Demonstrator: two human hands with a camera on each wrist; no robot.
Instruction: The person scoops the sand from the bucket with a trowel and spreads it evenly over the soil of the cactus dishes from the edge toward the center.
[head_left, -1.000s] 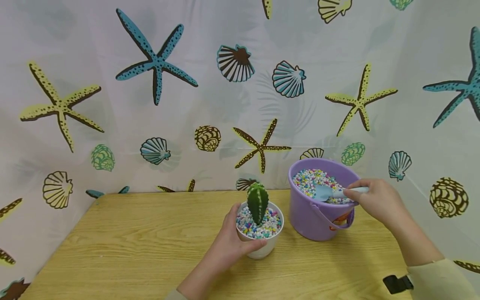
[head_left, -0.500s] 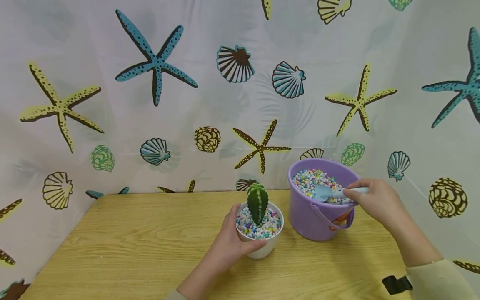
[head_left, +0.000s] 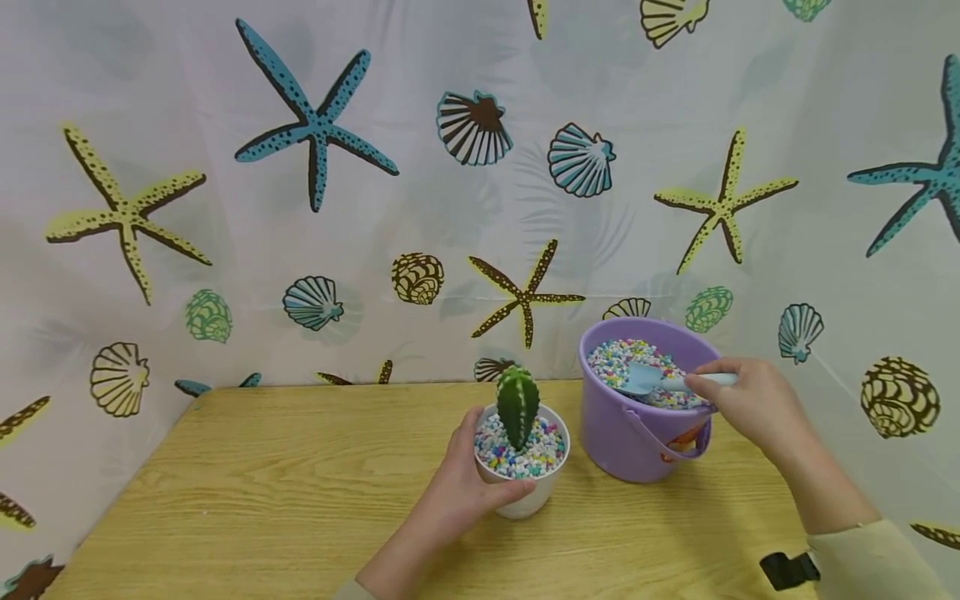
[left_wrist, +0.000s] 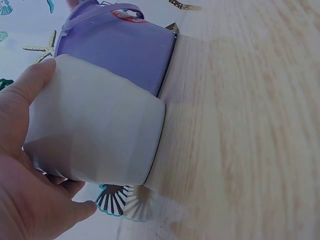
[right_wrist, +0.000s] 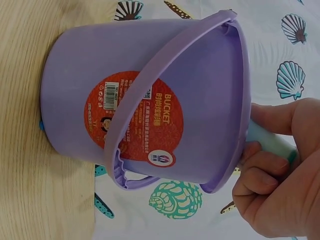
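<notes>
A white plant pot (head_left: 517, 502) holds a green cactus (head_left: 517, 408) standing in small multicoloured pebbles (head_left: 498, 446). My left hand (head_left: 459, 496) grips this pot, thumb along the near side and fingers around the left; in the left wrist view the pot hides part of the fingers. A purple bucket (head_left: 626, 437) stands to the right, holding more of the coloured pebbles (head_left: 618, 354). Over its rim, my right hand (head_left: 753, 404) holds a light blue toy shovel (head_left: 642, 379) by the handle. The blade lies on the pebbles, its front edge partly among them.
Everything stands on a wooden table (head_left: 300, 467). The bucket's handle (right_wrist: 145, 90) hangs down on its near side, by a red label (right_wrist: 112, 95). A curtain (head_left: 420, 200) printed with starfish and shells runs behind and along the right.
The shovel blade has shifted slightly left and up on the pebbles in the bucket. My left hand keeps its grip on the pot, which stays in place.
</notes>
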